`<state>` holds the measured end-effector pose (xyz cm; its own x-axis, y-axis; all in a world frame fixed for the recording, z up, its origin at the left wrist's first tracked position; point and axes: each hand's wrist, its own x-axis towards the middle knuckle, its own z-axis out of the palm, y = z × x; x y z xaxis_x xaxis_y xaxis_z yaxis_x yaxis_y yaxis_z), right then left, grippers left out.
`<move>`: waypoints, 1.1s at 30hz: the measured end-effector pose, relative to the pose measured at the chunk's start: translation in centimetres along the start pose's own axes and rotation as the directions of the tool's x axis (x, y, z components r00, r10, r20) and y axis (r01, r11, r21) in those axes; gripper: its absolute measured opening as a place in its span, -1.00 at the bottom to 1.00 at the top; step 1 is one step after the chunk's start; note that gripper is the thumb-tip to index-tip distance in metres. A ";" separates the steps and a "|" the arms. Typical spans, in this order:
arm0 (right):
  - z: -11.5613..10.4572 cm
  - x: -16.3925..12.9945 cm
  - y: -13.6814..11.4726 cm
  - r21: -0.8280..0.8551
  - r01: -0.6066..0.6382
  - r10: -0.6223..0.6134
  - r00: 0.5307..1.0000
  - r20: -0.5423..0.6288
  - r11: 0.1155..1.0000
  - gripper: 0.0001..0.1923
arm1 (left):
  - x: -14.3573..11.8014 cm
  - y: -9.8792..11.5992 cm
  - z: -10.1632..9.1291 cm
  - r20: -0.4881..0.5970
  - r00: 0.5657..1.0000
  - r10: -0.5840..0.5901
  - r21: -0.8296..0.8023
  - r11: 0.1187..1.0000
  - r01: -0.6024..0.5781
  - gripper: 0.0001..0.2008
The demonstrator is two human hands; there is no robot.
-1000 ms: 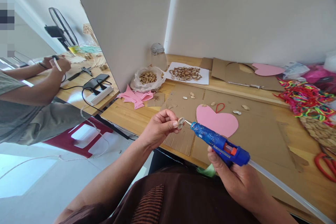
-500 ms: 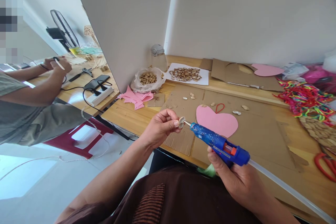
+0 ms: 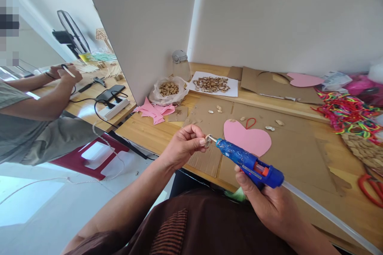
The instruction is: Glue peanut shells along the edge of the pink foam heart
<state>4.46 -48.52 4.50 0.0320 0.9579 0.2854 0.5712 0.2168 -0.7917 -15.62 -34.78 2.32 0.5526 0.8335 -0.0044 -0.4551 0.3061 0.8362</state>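
Observation:
My left hand (image 3: 184, 145) pinches a small pale nut shell (image 3: 207, 141) between thumb and fingers, above the table's near edge. My right hand (image 3: 265, 203) grips a blue hot glue gun (image 3: 249, 164), and its metal nozzle touches the shell. A clear glue stick (image 3: 326, 216) sticks out of the gun's back. Just beyond the gun a pink paper heart (image 3: 247, 138) with a red loop (image 3: 250, 122) lies on brown cardboard (image 3: 296, 143). A few loose shells (image 3: 270, 128) lie near the heart.
A bag of nuts (image 3: 168, 88), a sheet of shells (image 3: 211, 83), pink paper scraps (image 3: 154, 110), a small bottle (image 3: 180, 63) and white partition boards stand behind. Coloured cords (image 3: 347, 113) and red scissors (image 3: 372, 189) lie right. Another person's hands (image 3: 64, 73) work at the left table.
The glue gun's nozzle has crept slightly left and up against the shell. My left hand holds almost the same spot.

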 end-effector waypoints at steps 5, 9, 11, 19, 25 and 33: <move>0.1 -0.1 -0.2 0.013 -0.024 0.024 1.000 0.018 1.000 -0.74 | -0.1 0.0 -0.1 -0.002 1.000 -0.005 0.003 1.000 0.005 -0.67; 0.0 0.0 -0.1 0.007 -0.016 0.016 0.999 0.028 1.000 -0.75 | -0.1 0.0 -0.2 -0.005 1.000 -0.007 0.001 1.000 0.007 -0.65; 0.0 0.0 0.0 -0.008 0.004 -0.003 0.999 0.045 1.000 -0.77 | -0.1 0.1 -0.2 -0.007 1.000 -0.005 0.002 1.000 0.005 -0.65; -0.1 -0.2 0.2 -0.043 0.009 -0.006 0.998 0.058 0.999 -0.76 | -0.2 0.2 0.0 -0.013 1.000 -0.003 0.012 1.000 0.003 -0.64; 0.1 -0.3 0.4 -0.031 -0.008 0.010 0.999 0.041 0.999 -0.76 | -0.2 0.1 0.0 -0.006 1.000 -0.006 0.015 1.000 0.006 -0.64; 0.1 -0.5 0.4 0.058 -0.044 0.042 0.999 0.021 0.997 -0.77 | -0.1 0.1 -0.2 -0.017 1.000 -0.015 -0.036 0.999 0.014 -0.66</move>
<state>4.57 -48.86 3.95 0.0387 0.9700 0.2400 0.5205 0.1855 -0.8335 -15.87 -34.79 2.34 0.5474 0.8364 -0.0262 -0.4718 0.3344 0.8159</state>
